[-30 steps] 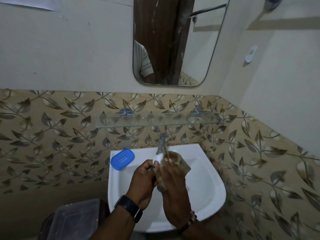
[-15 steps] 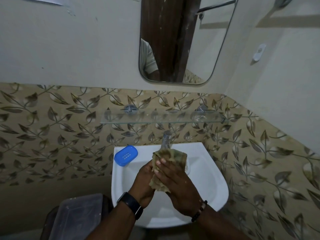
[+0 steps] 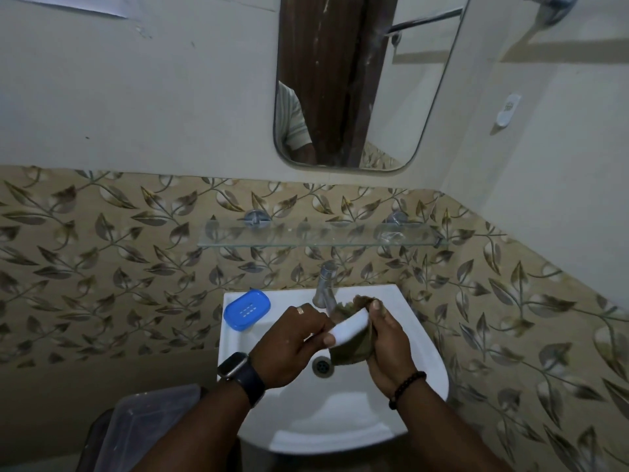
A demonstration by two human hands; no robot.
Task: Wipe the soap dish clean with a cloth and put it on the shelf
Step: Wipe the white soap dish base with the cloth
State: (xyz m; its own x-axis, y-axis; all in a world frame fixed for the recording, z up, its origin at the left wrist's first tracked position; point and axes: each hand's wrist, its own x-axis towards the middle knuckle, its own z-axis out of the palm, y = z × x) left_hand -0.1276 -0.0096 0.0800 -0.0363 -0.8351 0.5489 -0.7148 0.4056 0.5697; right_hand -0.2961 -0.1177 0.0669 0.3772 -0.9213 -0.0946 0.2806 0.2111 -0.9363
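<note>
Smooth white soap dish (image 3: pixel 347 328) pinched by left fingers (image 3: pixel 327 339), right fingers (image 3: pixel 376 306) bunching nubby cloth (image 3: pixel 352 347).

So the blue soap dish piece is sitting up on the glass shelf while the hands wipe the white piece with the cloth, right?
Not quite. In the head view the blue soap dish piece sits on the sink's back left corner, not on the glass shelf. The hands do wipe the white piece with the cloth.
</note>
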